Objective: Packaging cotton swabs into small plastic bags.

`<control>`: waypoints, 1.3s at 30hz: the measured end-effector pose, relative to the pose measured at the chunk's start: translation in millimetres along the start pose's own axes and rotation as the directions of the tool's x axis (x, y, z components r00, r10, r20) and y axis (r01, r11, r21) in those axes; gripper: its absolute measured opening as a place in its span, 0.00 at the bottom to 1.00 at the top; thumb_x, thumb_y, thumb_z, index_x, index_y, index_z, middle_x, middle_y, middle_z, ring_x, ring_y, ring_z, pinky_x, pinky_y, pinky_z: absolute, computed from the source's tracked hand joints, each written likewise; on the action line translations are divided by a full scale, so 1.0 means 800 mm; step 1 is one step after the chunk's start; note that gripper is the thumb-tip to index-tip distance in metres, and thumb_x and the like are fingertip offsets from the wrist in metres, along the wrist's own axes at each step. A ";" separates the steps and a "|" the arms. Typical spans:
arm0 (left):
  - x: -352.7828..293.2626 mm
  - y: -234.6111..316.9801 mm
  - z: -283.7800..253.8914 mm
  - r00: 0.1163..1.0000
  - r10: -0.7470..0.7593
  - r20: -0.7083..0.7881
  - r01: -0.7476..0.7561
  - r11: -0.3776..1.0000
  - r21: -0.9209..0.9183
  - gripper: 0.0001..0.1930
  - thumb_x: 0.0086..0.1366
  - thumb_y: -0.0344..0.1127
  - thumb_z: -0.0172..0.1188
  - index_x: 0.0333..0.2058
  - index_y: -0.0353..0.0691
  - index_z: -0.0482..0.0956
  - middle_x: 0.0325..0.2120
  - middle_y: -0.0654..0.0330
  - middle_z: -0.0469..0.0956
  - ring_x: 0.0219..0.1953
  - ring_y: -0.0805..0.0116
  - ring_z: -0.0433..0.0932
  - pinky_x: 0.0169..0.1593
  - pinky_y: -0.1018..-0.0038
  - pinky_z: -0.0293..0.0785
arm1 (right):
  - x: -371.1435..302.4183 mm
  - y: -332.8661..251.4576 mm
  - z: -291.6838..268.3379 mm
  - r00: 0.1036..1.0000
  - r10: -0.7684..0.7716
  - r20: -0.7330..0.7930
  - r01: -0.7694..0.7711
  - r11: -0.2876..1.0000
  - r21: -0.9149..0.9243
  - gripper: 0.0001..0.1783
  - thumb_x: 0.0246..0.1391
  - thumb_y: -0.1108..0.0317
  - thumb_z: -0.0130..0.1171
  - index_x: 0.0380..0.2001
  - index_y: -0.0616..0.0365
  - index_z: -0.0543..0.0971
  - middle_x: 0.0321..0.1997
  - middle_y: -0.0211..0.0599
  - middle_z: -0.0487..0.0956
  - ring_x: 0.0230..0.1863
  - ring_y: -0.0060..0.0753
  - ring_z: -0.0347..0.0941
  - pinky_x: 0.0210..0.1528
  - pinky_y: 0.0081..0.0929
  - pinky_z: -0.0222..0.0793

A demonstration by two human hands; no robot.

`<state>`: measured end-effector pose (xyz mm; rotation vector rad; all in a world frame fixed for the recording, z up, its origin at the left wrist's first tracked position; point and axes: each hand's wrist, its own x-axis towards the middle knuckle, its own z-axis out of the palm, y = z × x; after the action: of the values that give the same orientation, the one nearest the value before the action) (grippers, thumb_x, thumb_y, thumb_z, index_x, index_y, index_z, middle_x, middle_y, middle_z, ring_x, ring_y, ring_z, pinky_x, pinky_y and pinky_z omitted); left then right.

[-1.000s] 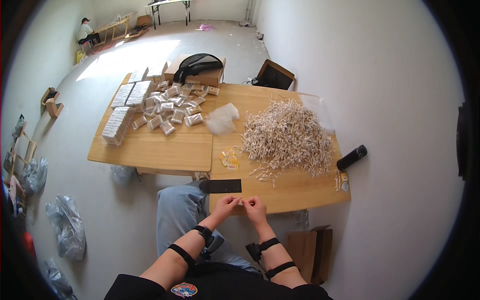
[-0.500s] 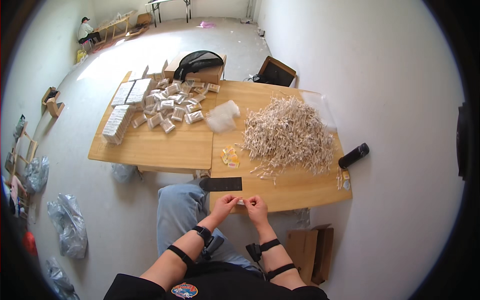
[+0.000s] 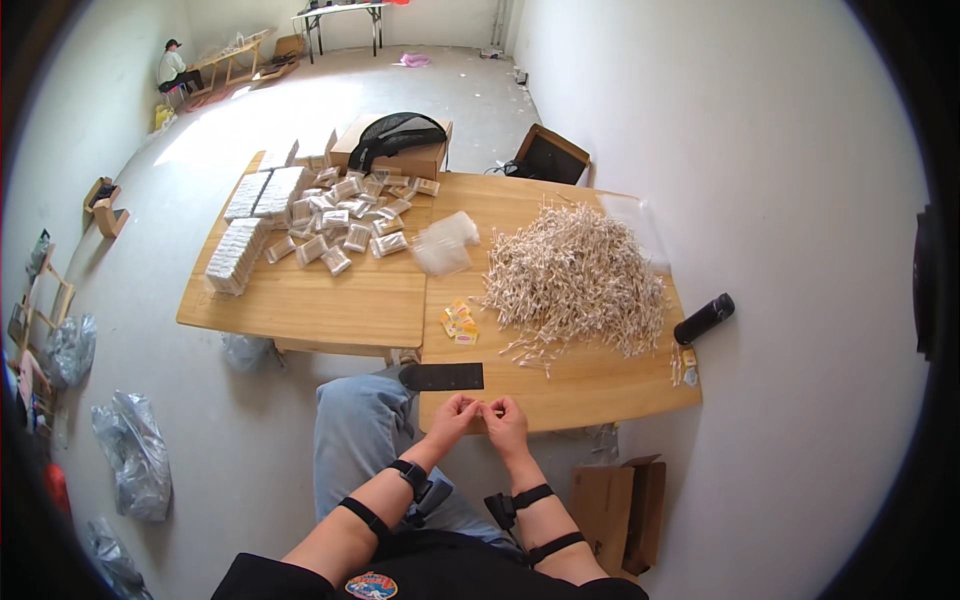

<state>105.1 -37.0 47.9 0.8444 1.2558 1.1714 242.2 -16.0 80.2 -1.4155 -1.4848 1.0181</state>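
Observation:
My left hand (image 3: 452, 418) and my right hand (image 3: 507, 425) meet at the table's near edge, both closed in a pinch. Whatever lies between their fingertips is too small and covered to make out. Just beyond them a flat black strip (image 3: 447, 376) lies on the wooden table (image 3: 570, 395). Several yellow-and-white cards (image 3: 458, 322) are scattered a little farther off. To the right rises a big loose heap of cotton swabs (image 3: 575, 280). Clear plastic bags (image 3: 445, 243) lie flat left of the heap.
Filled clear packs (image 3: 335, 222) are strewn at the far left, beside neat stacks of packs (image 3: 238, 255). A black bottle (image 3: 705, 318) lies at the right edge. Behind stands a cardboard box (image 3: 430, 155) with a black mesh item on it. A person (image 3: 174, 66) sits far off.
My hands have drawn slightly closer together, and the small white thing seen between them before is now hidden by the fingers. The whole view has shifted slightly.

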 end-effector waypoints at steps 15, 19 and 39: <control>-0.038 0.045 -0.002 0.998 -0.032 0.056 0.031 0.999 0.010 0.09 0.65 0.36 0.65 0.35 0.36 0.81 0.28 0.68 0.79 0.31 0.82 0.73 0.35 0.82 0.69 | -0.029 -0.027 -0.053 0.961 0.210 0.178 -0.262 0.897 0.356 0.05 0.58 0.74 0.63 0.31 0.61 0.76 0.28 0.30 0.78 0.28 0.21 0.76 0.31 0.21 0.75; -0.050 0.071 0.002 0.996 -0.052 0.071 0.057 0.996 -0.074 0.08 0.66 0.36 0.65 0.35 0.36 0.82 0.28 0.68 0.79 0.31 0.82 0.73 0.36 0.82 0.69 | -0.038 -0.037 -0.066 0.955 0.172 0.243 -0.271 0.839 0.471 0.03 0.58 0.75 0.62 0.33 0.63 0.78 0.29 0.32 0.80 0.29 0.23 0.78 0.34 0.21 0.77; -0.073 0.128 0.006 0.993 0.112 0.030 -0.112 0.993 0.022 0.06 0.65 0.31 0.64 0.35 0.34 0.82 0.28 0.68 0.80 0.31 0.82 0.75 0.37 0.82 0.74 | -0.042 -0.097 -0.098 0.973 0.043 0.227 -0.150 0.866 0.477 0.02 0.57 0.76 0.64 0.33 0.61 0.79 0.29 0.27 0.80 0.30 0.16 0.75 0.35 0.15 0.71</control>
<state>94.4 -68.4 161.4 0.9564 1.2133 1.2312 291.0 -51.7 178.3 -1.0422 -1.1813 1.5242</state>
